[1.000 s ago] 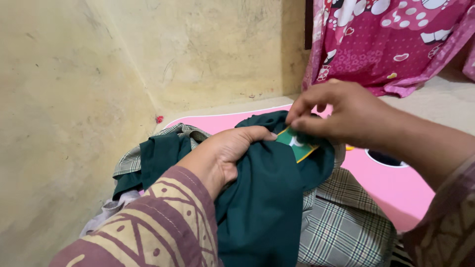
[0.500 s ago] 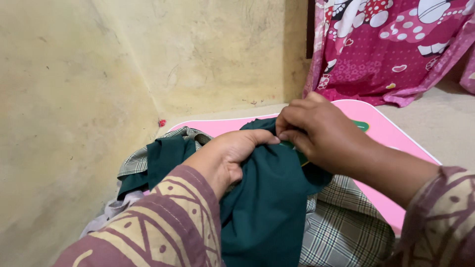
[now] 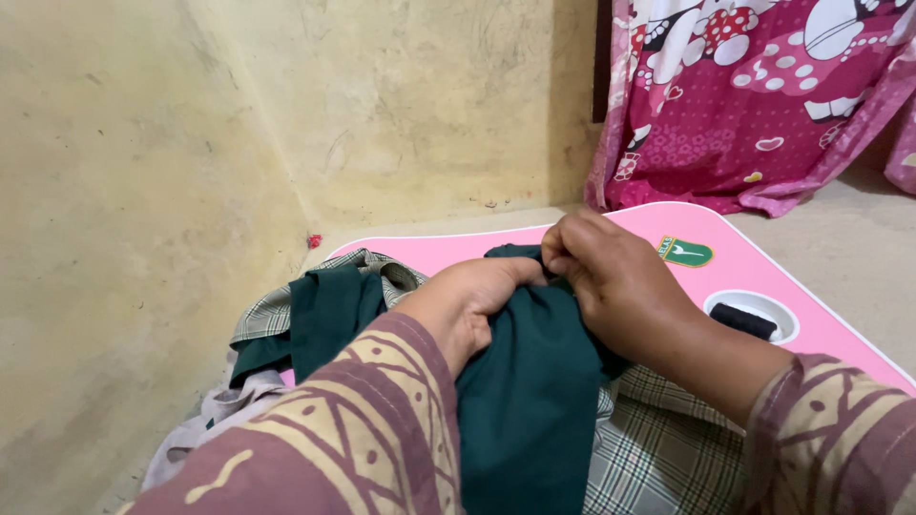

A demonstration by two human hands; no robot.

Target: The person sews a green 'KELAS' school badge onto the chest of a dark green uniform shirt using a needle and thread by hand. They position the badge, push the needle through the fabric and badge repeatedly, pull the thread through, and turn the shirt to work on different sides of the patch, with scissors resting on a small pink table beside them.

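Both hands meet over a bunched dark green cloth (image 3: 530, 381) that lies heaped on the near left part of a small pink table (image 3: 763, 277). The left hand (image 3: 468, 305) has its fingers curled down into a fold of the green cloth, its grip closed on the fabric, the thumb pointing toward the other hand. The right hand (image 3: 611, 277) comes in from the right, and its fingertips (image 3: 556, 259) pinch the upper edge of the same green cloth, a narrow grip, just touching the left thumb. Whether anything small sits between those fingertips cannot be told. Both wrists wear sleeves of maroon fabric with tan geometric lines (image 3: 363, 429). Under the green cloth lies a plaid garment (image 3: 668, 458) in grey, green and cream checks, spreading over the near edge of the table and showing again at the table's left edge beside another fold of green. A pale grey cloth (image 3: 210, 420) hangs off the near left corner. On the far right part of the table a green shield-shaped badge (image 3: 684, 252) lies flat on the pink surface, well apart from the hands, and nearer the right edge a round white-rimmed recess (image 3: 754, 318) holds something dark. Beyond the table a pink patterned curtain (image 3: 763, 105) hangs to the floor, and a yellowish wall (image 3: 239, 143) runs along the left.
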